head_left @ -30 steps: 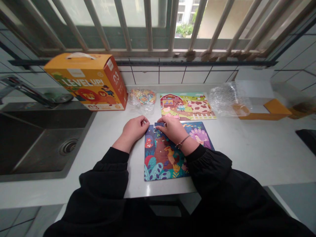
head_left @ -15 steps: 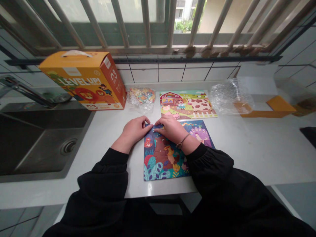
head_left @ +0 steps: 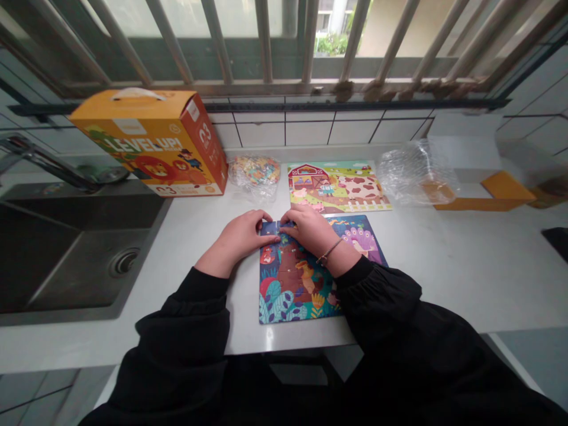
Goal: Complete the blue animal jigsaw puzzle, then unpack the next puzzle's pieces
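A dark blue jigsaw puzzle (head_left: 288, 305) with a tree trunk, leaves and a purple peacock lies flat on the counter in front of me. At its top left corner is a puzzle piece (head_left: 268, 228), with a thin gap along its right side. My left hand (head_left: 237, 239) grips this corner, index finger at the top edge and thumb lying across the picture. Just right of the gap, my right hand (head_left: 310, 234) is closed on the top edge with thumb and fingers together, covering part of the puzzle. The fingertips of both hands are close together.
Behind the puzzle lies a farm jigsaw (head_left: 341, 186) with a cow. A bag of puzzle pieces (head_left: 255, 171) and an orange box (head_left: 151, 148) stand back left, beside the sink (head_left: 84, 254). Crumpled clear plastic (head_left: 412, 174) and an opened orange-and-white box (head_left: 479, 204) are back right.
My left thumb has moved down and right across the puzzle's corner, uncovering the corner piece and the thin gap. My right hand has barely shifted.
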Action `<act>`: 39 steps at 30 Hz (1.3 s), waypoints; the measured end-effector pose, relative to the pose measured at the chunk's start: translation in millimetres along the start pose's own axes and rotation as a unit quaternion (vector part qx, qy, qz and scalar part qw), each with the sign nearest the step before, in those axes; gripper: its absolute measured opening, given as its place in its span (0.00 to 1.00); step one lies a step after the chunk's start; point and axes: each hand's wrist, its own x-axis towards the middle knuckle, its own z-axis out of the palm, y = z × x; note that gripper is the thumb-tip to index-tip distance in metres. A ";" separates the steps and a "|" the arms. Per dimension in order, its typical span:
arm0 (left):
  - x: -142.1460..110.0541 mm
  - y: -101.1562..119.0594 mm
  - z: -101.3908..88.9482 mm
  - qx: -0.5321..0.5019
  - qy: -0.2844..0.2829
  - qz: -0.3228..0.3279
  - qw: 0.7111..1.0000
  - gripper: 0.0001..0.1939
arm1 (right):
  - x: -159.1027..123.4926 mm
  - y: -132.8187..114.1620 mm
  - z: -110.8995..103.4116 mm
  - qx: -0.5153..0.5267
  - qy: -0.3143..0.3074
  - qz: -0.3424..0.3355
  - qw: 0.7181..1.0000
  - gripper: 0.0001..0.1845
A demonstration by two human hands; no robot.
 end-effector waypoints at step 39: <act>-4.2 -14.1 -7.2 -0.037 -0.052 0.055 0.996 0.41 | -70.7 -63.8 14.7 -0.133 -0.124 0.022 0.983 0.35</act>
